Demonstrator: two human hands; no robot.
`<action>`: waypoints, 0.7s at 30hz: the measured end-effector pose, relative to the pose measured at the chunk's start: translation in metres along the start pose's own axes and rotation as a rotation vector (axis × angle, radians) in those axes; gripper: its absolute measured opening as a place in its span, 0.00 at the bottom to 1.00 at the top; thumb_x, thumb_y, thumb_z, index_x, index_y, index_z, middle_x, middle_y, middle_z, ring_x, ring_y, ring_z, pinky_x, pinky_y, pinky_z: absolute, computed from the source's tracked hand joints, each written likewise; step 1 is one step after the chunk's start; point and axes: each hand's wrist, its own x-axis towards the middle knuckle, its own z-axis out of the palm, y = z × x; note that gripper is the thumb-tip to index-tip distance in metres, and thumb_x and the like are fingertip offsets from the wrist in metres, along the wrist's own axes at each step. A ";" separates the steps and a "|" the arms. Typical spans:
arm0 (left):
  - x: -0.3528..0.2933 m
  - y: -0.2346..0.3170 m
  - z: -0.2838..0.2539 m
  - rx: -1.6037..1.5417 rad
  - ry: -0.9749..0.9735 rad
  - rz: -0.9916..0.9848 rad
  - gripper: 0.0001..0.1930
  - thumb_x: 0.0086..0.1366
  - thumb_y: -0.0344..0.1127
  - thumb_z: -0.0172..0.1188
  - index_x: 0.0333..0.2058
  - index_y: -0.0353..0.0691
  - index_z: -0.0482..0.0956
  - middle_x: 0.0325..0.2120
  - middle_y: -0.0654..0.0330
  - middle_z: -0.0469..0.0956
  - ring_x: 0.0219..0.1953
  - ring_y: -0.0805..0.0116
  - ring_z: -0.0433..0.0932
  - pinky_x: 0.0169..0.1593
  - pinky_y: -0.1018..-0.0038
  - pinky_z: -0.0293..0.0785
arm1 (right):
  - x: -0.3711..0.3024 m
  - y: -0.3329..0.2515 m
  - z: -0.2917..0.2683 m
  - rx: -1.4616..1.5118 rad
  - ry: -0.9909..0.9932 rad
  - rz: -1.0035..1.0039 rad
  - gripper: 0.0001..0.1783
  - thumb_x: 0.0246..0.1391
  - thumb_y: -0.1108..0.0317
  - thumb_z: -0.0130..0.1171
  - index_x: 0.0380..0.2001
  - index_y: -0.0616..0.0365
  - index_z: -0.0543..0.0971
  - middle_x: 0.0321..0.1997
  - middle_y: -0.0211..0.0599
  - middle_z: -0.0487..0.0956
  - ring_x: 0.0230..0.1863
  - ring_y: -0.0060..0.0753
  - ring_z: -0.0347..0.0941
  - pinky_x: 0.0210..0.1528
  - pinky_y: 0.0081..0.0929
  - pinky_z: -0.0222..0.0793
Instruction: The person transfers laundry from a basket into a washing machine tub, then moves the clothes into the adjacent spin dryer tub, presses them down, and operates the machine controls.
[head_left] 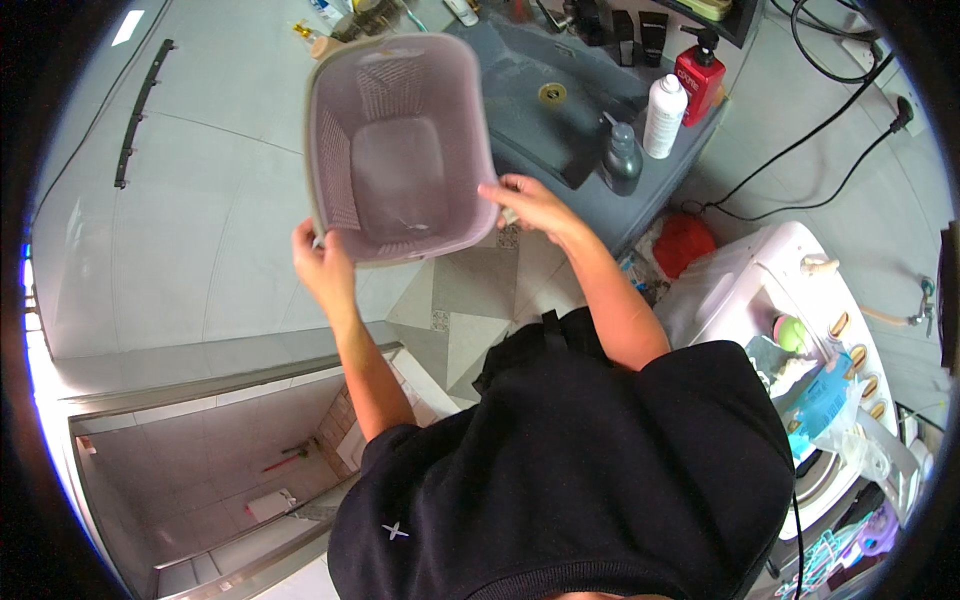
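Note:
A greyish-pink plastic basket (398,168) with perforated walls is held up in front of me, its hollow facing me. Only a small pale scrap shows on its bottom near the lower wall. At its lower left corner my left hand (326,272) is closed on the rim, with something small and pale by the fingers. My right hand (538,210) grips the lower right edge, thumb inside; something whitish shows under its fingers, too hidden to name. Beyond the basket lies a dark grey sink (545,135), partly covered by it.
On the counter's right stand a grey pump bottle (622,165), a white bottle (665,117) and a red pump bottle (699,78). A cluttered white washing machine (715,285) stands at my right. Black cables (775,205) hang along the wall. A glass-sided shower area (210,470) lies lower left.

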 end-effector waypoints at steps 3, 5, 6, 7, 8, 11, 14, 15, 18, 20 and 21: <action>-0.004 -0.092 -0.027 -0.176 -0.013 -0.174 0.10 0.60 0.26 0.58 0.41 0.33 0.79 0.24 0.63 0.77 0.22 0.78 0.69 0.26 0.77 0.64 | -0.002 0.010 -0.017 -0.185 0.215 -0.171 0.27 0.58 0.41 0.63 0.44 0.54 0.79 0.28 0.31 0.82 0.29 0.23 0.76 0.31 0.24 0.67; -0.013 -0.142 -0.031 -0.209 -0.082 -0.319 0.09 0.60 0.26 0.58 0.39 0.33 0.80 0.23 0.63 0.76 0.20 0.78 0.68 0.23 0.77 0.62 | -0.005 0.037 -0.022 -0.623 0.560 -0.345 0.26 0.56 0.44 0.64 0.44 0.56 0.80 0.33 0.35 0.84 0.39 0.43 0.80 0.46 0.37 0.74; -0.016 -0.161 -0.031 -0.169 -0.130 -0.429 0.09 0.59 0.27 0.58 0.38 0.34 0.80 0.22 0.63 0.76 0.19 0.77 0.67 0.21 0.77 0.60 | -0.012 0.042 -0.025 -1.055 0.663 -0.299 0.26 0.54 0.48 0.66 0.49 0.54 0.79 0.53 0.42 0.81 0.59 0.47 0.74 0.57 0.40 0.70; -0.021 -0.177 -0.024 -0.133 -0.185 -0.538 0.09 0.58 0.28 0.57 0.37 0.34 0.81 0.21 0.63 0.75 0.17 0.76 0.66 0.19 0.76 0.58 | -0.012 0.063 -0.036 -1.268 0.727 -0.298 0.28 0.53 0.48 0.66 0.53 0.53 0.78 0.61 0.44 0.75 0.65 0.49 0.67 0.62 0.45 0.65; -0.025 -0.190 -0.015 -0.145 -0.203 -0.540 0.09 0.58 0.28 0.57 0.37 0.34 0.81 0.21 0.63 0.75 0.17 0.76 0.66 0.19 0.76 0.58 | -0.010 0.089 -0.046 -1.481 0.782 -0.292 0.30 0.53 0.49 0.66 0.56 0.52 0.77 0.68 0.47 0.69 0.70 0.50 0.61 0.67 0.49 0.60; -0.031 -0.247 0.007 0.013 -0.455 -0.554 0.11 0.55 0.31 0.56 0.34 0.30 0.82 0.20 0.61 0.76 0.21 0.72 0.71 0.23 0.72 0.64 | -0.012 0.114 -0.045 -1.583 0.846 -0.353 0.33 0.53 0.52 0.66 0.60 0.51 0.75 0.73 0.49 0.62 0.73 0.52 0.55 0.71 0.57 0.52; -0.048 -0.261 0.045 0.195 -0.642 -0.373 0.16 0.51 0.33 0.55 0.34 0.27 0.84 0.23 0.47 0.81 0.30 0.58 0.82 0.35 0.63 0.76 | -0.030 0.102 -0.028 -1.478 0.983 -0.468 0.31 0.53 0.54 0.66 0.59 0.53 0.75 0.72 0.49 0.63 0.73 0.53 0.56 0.73 0.55 0.51; -0.052 -0.276 0.050 0.255 -0.716 -0.348 0.16 0.51 0.34 0.55 0.34 0.27 0.84 0.25 0.43 0.82 0.33 0.53 0.84 0.38 0.61 0.76 | -0.037 0.099 -0.017 -1.418 1.001 -0.541 0.28 0.52 0.58 0.66 0.57 0.53 0.77 0.70 0.49 0.65 0.71 0.55 0.59 0.71 0.53 0.55; -0.073 -0.295 0.078 0.364 -0.899 -0.204 0.17 0.52 0.37 0.56 0.35 0.29 0.84 0.33 0.37 0.83 0.43 0.39 0.83 0.47 0.54 0.76 | -0.073 0.123 0.006 -1.189 1.046 -0.465 0.16 0.52 0.67 0.64 0.46 0.53 0.81 0.59 0.43 0.75 0.57 0.51 0.71 0.60 0.44 0.68; -0.090 -0.311 0.089 0.426 -1.032 -0.131 0.17 0.53 0.37 0.56 0.37 0.31 0.83 0.36 0.37 0.83 0.44 0.39 0.82 0.48 0.53 0.77 | -0.101 0.154 0.027 -1.140 1.066 -0.439 0.13 0.52 0.70 0.62 0.43 0.52 0.81 0.53 0.38 0.78 0.52 0.48 0.75 0.55 0.41 0.71; -0.099 -0.319 0.093 0.483 -1.122 -0.061 0.17 0.54 0.37 0.57 0.40 0.32 0.82 0.38 0.37 0.83 0.46 0.38 0.82 0.49 0.52 0.77 | -0.117 0.176 0.043 -1.079 1.023 -0.310 0.12 0.53 0.69 0.62 0.42 0.52 0.81 0.51 0.39 0.79 0.51 0.48 0.75 0.54 0.41 0.72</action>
